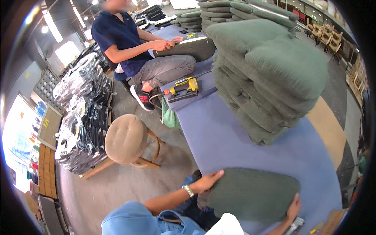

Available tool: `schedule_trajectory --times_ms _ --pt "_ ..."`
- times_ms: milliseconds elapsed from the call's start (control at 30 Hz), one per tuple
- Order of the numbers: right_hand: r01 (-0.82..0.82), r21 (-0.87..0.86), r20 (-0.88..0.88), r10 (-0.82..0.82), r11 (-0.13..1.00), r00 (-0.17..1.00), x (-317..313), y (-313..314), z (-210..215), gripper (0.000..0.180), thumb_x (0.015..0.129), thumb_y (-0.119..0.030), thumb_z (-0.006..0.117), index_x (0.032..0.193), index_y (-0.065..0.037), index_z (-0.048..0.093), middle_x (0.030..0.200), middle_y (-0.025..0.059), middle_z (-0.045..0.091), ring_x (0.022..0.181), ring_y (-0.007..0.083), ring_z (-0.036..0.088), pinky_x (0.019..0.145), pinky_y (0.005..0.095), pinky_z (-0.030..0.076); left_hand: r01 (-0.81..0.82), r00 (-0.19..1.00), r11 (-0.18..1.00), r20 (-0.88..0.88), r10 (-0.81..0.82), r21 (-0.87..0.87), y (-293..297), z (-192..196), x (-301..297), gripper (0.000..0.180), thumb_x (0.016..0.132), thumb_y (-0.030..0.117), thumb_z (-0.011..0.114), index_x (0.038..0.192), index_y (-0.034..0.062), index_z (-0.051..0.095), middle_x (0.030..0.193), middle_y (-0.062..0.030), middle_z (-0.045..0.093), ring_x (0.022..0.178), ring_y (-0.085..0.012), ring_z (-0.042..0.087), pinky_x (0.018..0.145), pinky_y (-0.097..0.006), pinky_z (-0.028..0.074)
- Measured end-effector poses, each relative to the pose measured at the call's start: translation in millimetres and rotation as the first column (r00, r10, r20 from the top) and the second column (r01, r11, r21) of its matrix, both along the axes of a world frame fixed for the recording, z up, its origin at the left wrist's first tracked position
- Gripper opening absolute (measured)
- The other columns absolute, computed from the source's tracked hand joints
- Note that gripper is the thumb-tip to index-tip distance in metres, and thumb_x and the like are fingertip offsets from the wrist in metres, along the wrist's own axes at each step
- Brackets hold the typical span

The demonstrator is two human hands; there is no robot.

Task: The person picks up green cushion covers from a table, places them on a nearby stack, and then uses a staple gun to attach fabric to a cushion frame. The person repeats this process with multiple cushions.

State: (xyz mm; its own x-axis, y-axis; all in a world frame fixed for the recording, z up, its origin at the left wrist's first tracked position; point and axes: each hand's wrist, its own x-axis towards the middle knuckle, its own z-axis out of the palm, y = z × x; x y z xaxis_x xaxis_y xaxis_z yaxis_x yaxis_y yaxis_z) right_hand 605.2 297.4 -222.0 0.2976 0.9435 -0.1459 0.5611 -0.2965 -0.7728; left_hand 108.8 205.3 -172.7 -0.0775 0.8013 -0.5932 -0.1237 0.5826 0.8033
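A dark green upholstered seat pad [254, 194] with rounded corners lies flat at the near edge of the blue-covered table. My left hand [209, 181] grips its upper left corner, the thumb on top and the other fingers out of sight beneath. At the opposite side, my right hand [293, 206] holds the right edge, with its fingers closed around the rim. Beyond the pad rises a tall stack of puffy green cushions [270, 74]. A yellow and black staple gun [185, 89] with an air hose lies farther off, near the table's left edge.
Across the table, a seated person [135, 47] works on another green pad [190, 49]. A beige round stool [126, 139] stands left of the table, beside plastic-wrapped stacks [82, 129]. A metal tool [295, 225] and a yellow-handled item [316, 228] lie close to my right hand.
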Motion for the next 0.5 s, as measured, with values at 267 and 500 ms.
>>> schedule_trajectory --times_ms 267,500 --pt "-0.302 0.100 -0.437 0.315 0.948 0.843 -17.3 -111.2 160.3 0.075 0.083 -0.033 0.081 0.139 0.005 0.050 0.133 0.0131 0.059 0.122 0.0211 0.055 0.105 0.0343 0.041 -0.438 0.868 0.885 -0.182 0.462 0.155 -23.0 7.9 -2.0 0.080 0.100 0.062 0.044 0.119 -0.0130 0.065 0.115 -0.0234 0.069 0.114 -0.0254 0.062 0.102 -0.038 0.045" --pt "0.164 0.218 -0.434 -0.055 0.962 0.899 -15.5 -227.2 216.7 0.084 0.063 -0.023 0.089 0.135 0.005 0.055 0.123 0.0129 0.063 0.112 0.0237 0.059 0.104 0.0375 0.042 -0.335 0.938 0.865 0.049 0.342 0.374 92.2 90.9 72.5 0.077 0.101 0.066 0.041 0.089 -0.0058 0.065 0.088 -0.0054 0.062 0.088 -0.0142 0.052 0.085 -0.033 0.046"
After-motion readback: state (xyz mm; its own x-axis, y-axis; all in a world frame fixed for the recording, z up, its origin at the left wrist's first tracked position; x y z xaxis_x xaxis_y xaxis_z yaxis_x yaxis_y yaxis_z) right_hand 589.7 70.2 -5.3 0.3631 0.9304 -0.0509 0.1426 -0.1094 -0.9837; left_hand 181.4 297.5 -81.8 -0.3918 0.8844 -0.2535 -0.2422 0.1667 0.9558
